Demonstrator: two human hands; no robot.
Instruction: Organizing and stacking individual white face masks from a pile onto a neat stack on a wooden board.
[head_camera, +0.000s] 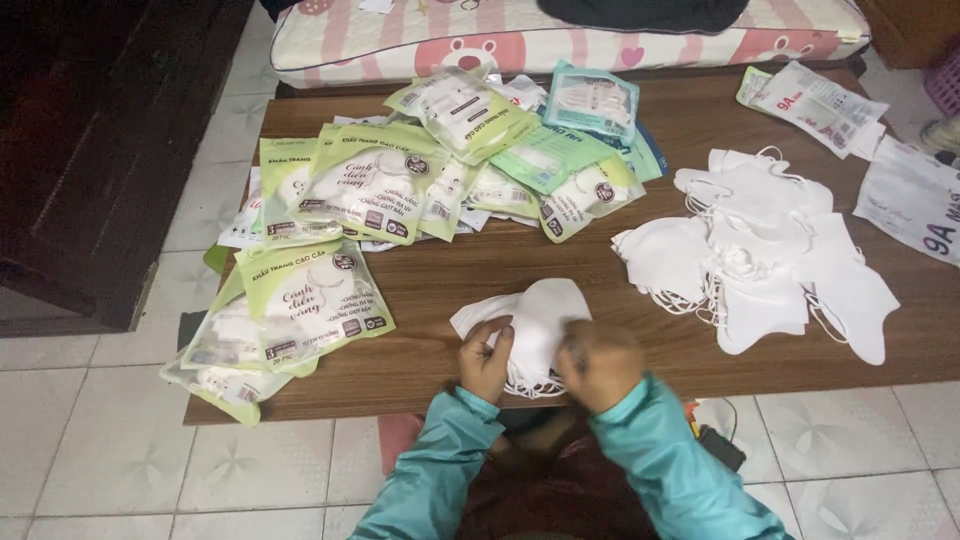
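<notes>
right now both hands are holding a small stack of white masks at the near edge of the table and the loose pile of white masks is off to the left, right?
Not quite: the loose pile of white masks lies to the right, as the head view shows. The green packets are on the left. The rest holds: the left hand and right hand hold a small stack of white masks at the table edge.

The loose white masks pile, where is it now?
In the head view, the loose white masks pile lies on the wooden table's right side, right of the green mask packets.

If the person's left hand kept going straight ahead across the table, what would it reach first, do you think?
The left hand already grips the small stack of white fabric face masks. Beyond that lies bare brown wooden table, then probably the heap of green-and-clear mask packets, though depth is unclear.
</notes>
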